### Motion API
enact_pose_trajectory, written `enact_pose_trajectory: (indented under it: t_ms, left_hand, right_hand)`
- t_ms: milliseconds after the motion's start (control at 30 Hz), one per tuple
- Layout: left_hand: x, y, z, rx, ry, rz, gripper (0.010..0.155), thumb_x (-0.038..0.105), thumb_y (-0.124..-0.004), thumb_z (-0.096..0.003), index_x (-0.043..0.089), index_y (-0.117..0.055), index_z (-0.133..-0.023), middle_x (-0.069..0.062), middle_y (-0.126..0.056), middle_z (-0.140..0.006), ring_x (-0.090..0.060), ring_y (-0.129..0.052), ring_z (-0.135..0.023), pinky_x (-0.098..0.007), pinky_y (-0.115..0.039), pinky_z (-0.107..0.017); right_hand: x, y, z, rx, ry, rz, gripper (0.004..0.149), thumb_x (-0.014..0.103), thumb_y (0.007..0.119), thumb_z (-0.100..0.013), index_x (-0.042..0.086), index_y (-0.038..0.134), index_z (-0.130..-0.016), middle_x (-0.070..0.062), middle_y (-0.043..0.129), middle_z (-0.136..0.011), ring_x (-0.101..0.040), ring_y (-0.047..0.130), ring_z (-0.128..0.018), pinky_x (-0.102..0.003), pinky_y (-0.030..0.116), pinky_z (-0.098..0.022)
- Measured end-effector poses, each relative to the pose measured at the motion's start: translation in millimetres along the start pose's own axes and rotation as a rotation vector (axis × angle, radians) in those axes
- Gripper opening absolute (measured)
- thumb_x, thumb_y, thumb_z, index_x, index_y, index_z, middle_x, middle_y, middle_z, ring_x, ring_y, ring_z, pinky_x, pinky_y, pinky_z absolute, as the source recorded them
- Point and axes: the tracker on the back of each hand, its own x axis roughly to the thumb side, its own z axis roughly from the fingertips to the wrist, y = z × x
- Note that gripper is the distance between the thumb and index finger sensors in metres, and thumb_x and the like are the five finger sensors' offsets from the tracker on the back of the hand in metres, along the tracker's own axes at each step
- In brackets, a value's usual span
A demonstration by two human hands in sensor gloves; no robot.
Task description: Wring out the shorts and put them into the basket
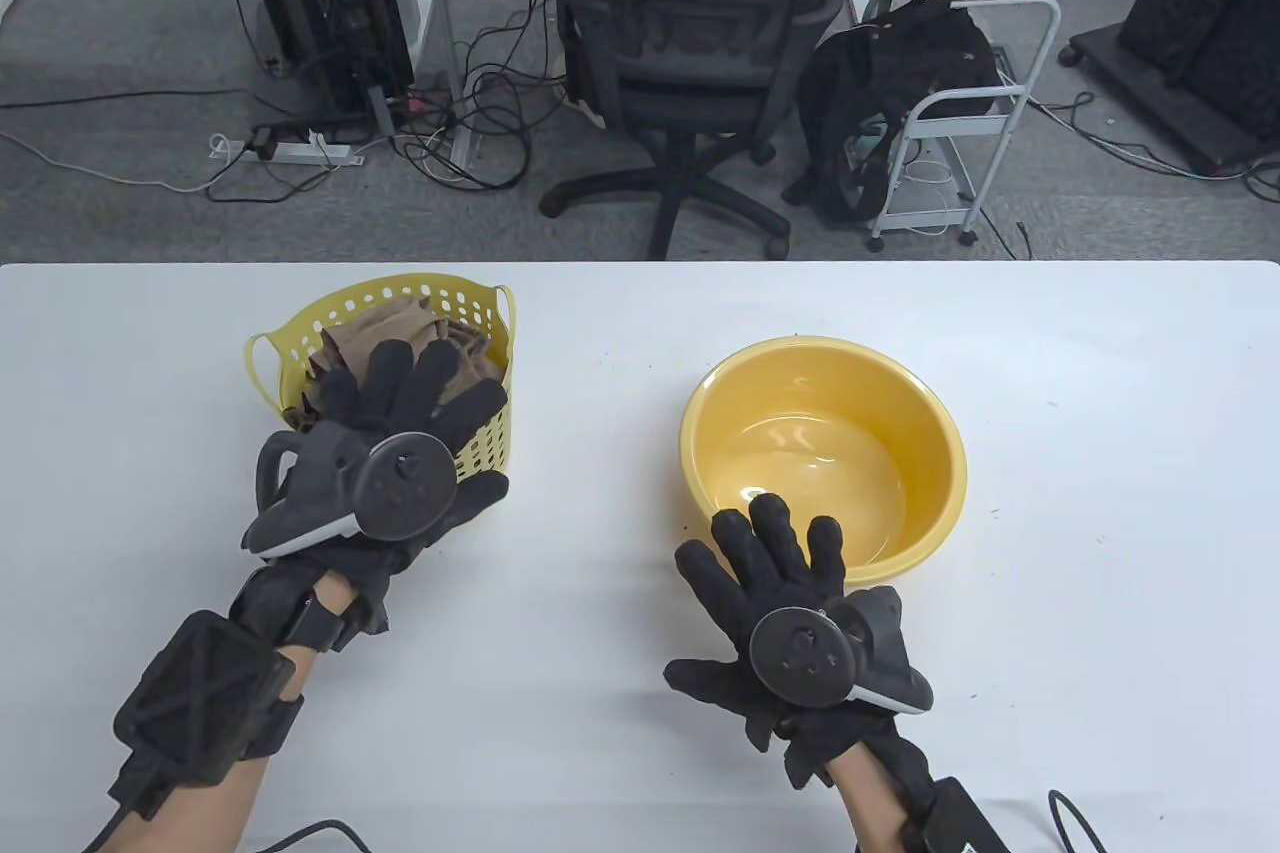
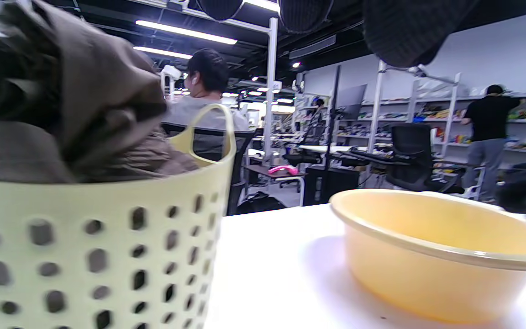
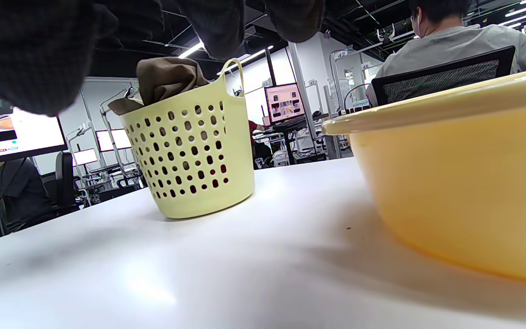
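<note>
1. The brown shorts [image 1: 400, 333] sit bunched inside the pale yellow basket [image 1: 290, 333], poking up above its rim, on the left half of the tabletop [image 1: 600, 743] towards the far edge.
2. The left hand [image 1: 400, 453] hovers over the basket's near side, fingers stretched out across the shorts; whether they touch the cloth, I cannot tell.
3. The right hand [image 1: 790, 593] is spread wide and holds nothing, fingertips reaching over the near rim of the yellow basin [image 1: 940, 453].
4. That basin stands right of centre, well apart from the basket.
</note>
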Motion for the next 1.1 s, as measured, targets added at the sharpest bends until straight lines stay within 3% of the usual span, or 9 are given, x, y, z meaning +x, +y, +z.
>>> enact_pose_trajectory:
  t_ms: [267,533,800,1100]
  left_hand:
    - [32.8,-54.8,23.2,0.041,-0.062,-0.012,0.087,0.069,-0.075,-0.0499,0.028,-0.038,-0.118,-0.026,-0.024,-0.127,-0.068,-0.027,-0.109,-0.087,-0.030,-0.060]
    - [40.7,-100.9,33.9,-0.002,-0.059,-0.013,0.092,0.074,-0.071,-0.0484,0.027,-0.036,-0.119,-0.027,-0.022,-0.127,-0.069,-0.024,-0.109,-0.089,-0.031,-0.058]
    - [33.7,-133.0,38.6,-0.050,-0.050,0.014,0.090,0.075,-0.067,-0.0487,0.028,-0.035,-0.119,-0.026,-0.023,-0.127,-0.066,-0.023,-0.111,-0.086,-0.028,-0.061]
    - [33.5,-137.9,38.5,-0.064,-0.069,0.005,0.090,0.075,-0.068,-0.0484,0.029,-0.035,-0.119,-0.026,-0.023,-0.128,-0.066,-0.023,-0.111,-0.086,-0.028,-0.062]
  right_hand:
    - [-1.1,0.9,-0.3,0.009,0.014,0.001,0.097,0.073,0.079,-0.042,0.015,0.047,-0.112,-0.027,0.036,-0.114,-0.057,0.023,-0.104,-0.081,0.020,-0.063]
    - [-1.5,2.4,-0.9,0.023,0.020,0.003,0.099,0.074,0.079,-0.042,0.015,0.044,-0.113,-0.028,0.033,-0.115,-0.057,0.023,-0.104,-0.081,0.020,-0.062]
    - [-2.3,4.8,-1.9,0.057,0.030,0.003,0.101,0.075,0.079,-0.041,0.015,0.042,-0.113,-0.028,0.032,-0.115,-0.058,0.021,-0.104,-0.081,0.019,-0.062]
    - [-3.2,5.5,-2.3,0.064,0.033,0.010,0.101,0.075,0.079,-0.042,0.014,0.041,-0.113,-0.028,0.032,-0.115,-0.058,0.021,-0.103,-0.081,0.019,-0.062]
